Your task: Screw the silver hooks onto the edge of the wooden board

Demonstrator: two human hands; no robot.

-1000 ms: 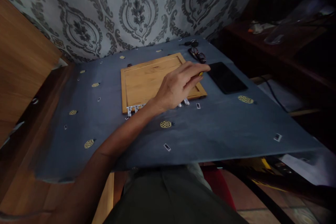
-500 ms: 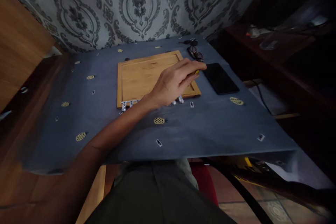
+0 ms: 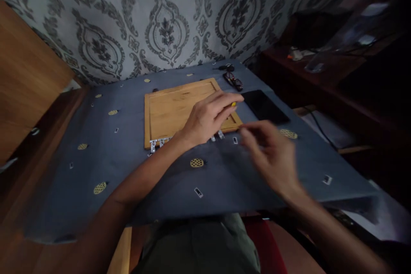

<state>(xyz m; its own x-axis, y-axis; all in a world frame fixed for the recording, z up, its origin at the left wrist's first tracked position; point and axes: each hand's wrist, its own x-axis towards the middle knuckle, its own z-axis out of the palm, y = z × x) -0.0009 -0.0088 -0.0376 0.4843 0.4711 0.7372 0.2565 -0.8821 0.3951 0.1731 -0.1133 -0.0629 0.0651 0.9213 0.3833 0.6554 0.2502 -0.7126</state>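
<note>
A framed wooden board (image 3: 170, 109) lies on the table. Above its right part, my left hand (image 3: 205, 120) is closed, with a small yellow object (image 3: 233, 104) pinched between thumb and fingers; most of that object is hidden. Beside the board's near right corner is my right hand (image 3: 271, 152), blurred, its thumb and fingers apart and nothing visible in them. It appears close to the corner, though whether it touches cannot be seen. Small silver metal fittings (image 3: 153, 145) sit along the board's near edge, partly behind my left forearm.
A black tablet or large phone (image 3: 265, 106) lies right of the board. Behind it are folded glasses (image 3: 233, 81) and a dark key-like item (image 3: 226, 67). A blue tablecloth with pineapples (image 3: 128, 171) covers the table, which meets a patterned wall covering (image 3: 167, 30).
My right hand has come into view from the lower right, up to the board's near right corner. My left hand keeps its pinch over the board. The camera view has tilted up slightly.
</note>
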